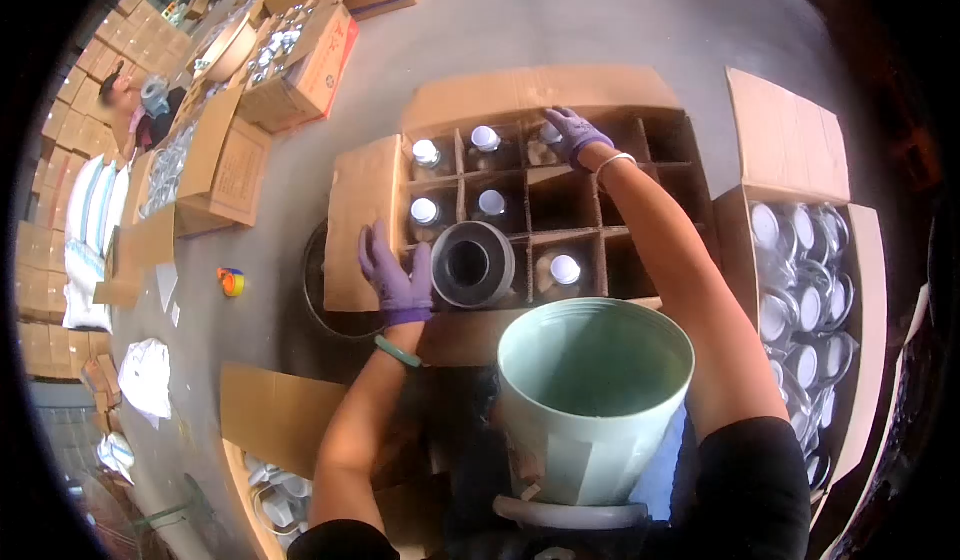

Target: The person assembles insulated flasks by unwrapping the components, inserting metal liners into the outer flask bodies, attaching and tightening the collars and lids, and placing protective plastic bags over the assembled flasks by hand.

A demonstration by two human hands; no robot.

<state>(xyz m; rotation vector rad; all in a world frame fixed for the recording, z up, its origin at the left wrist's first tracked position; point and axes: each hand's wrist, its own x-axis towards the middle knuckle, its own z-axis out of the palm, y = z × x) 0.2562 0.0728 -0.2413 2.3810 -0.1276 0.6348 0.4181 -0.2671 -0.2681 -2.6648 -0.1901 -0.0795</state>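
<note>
Grey floor [500, 20]; right hand [577, 136] at white-capped bottle [549, 133].

L hand [392, 278]: purple glove w/ darker purple cuff, green bangle [398, 352] at wrist, ctr-left of frame. R hand [575, 135]: purple glove, thin whitish wristband [614, 161], upper ctr. Black sleeves [752, 485], btm edge, both arms.

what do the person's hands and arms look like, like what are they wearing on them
The left hand and right hand each wear a close-fitting purple glove that ends at the wrist. A smooth green bangle circles the left wrist, and a thin whitish bracelet the right. Both arms have short black fabric sleeves, leaving the forearms uncovered.
</note>
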